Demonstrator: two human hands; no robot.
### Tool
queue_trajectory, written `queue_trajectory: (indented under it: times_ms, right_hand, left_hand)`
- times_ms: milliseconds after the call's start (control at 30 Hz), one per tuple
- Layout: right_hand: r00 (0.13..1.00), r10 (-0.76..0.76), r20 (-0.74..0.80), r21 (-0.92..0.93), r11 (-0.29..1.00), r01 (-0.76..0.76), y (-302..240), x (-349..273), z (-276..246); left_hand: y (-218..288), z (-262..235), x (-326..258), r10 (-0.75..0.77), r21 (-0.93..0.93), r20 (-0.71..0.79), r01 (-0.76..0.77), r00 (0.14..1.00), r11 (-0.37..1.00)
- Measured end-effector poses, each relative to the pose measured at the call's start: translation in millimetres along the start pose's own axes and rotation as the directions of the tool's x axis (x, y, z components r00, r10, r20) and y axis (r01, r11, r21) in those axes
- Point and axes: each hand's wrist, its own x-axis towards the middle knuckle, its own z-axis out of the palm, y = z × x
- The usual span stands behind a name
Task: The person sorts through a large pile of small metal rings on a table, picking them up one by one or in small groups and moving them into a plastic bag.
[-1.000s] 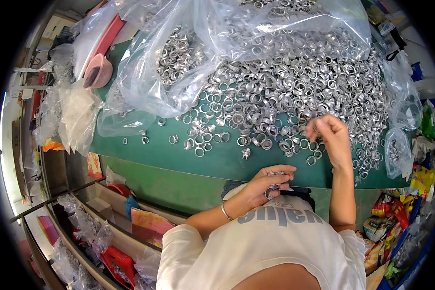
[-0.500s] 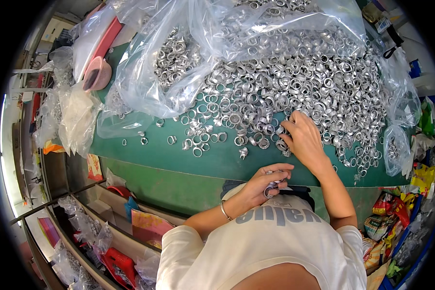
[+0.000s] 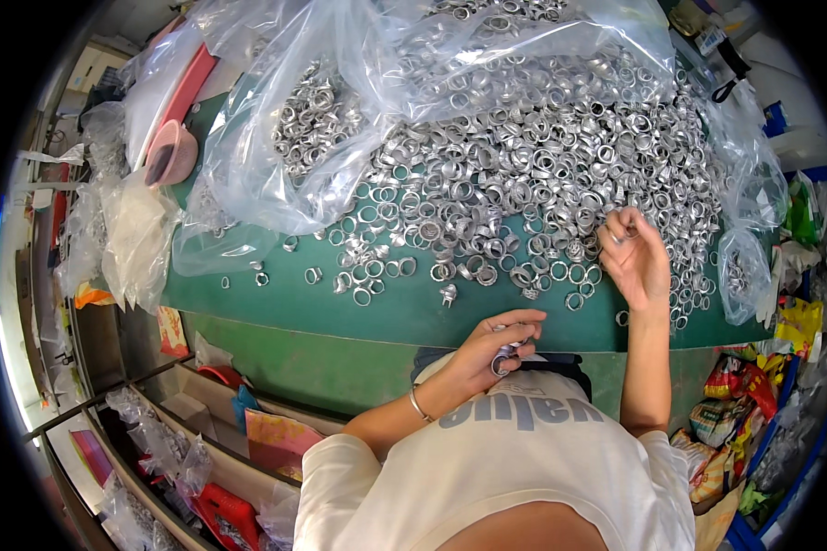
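A big heap of silver metal rings (image 3: 524,156) covers much of the green table. Close to my body, over the table's near edge, my left hand (image 3: 473,356) is curled around several metal rings (image 3: 502,359). Its index finger stretches out to the right. My right hand (image 3: 639,266) is raised at the heap's near right side, palm turned partly up and fingers bent in. A small silver ring (image 3: 617,240) shows at those fingertips. Loose rings (image 3: 362,297) lie scattered left of the hands.
Clear plastic bags (image 3: 340,184) lie over the heap's far left part, one with rings inside. A pink basket (image 3: 173,153) stands at the table's left. Another clear bag (image 3: 740,266) lies at the right edge. Drawers with a red container (image 3: 225,514) are at lower left.
My right hand has moved right from the heap's near edge and turned its palm up. Some rings there have spread apart. My left hand stays put with its rings.
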Motion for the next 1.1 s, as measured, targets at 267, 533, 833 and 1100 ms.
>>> queue_trajectory:
  times_ms: [267,533,833,1100]
  right_hand:
    - [0.780,-0.557,0.284,-0.946,-0.295,0.133,19.4,12.6,10.0]
    - [0.696,-0.623,0.358,-0.929,-0.312,0.199,12.9,3.4,16.7]
    - [0.875,-0.483,0.044,-0.849,0.444,0.287,18.6,15.0,-4.0]
    - [0.976,-0.175,-0.127,0.174,0.965,0.195,-6.9,-1.5,10.9]
  left_hand:
    - [0.6,3.2,1.7,-0.019,0.039,-0.020,0.019,1.000,0.999]
    - [0.2,4.7,2.4,-0.022,0.054,-0.021,0.023,1.000,0.998]
    - [0.3,5.3,3.1,-0.017,0.045,-0.009,0.018,1.000,0.999]
    - [-1.9,3.1,5.9,-0.028,0.027,0.016,0.028,0.999,0.999]
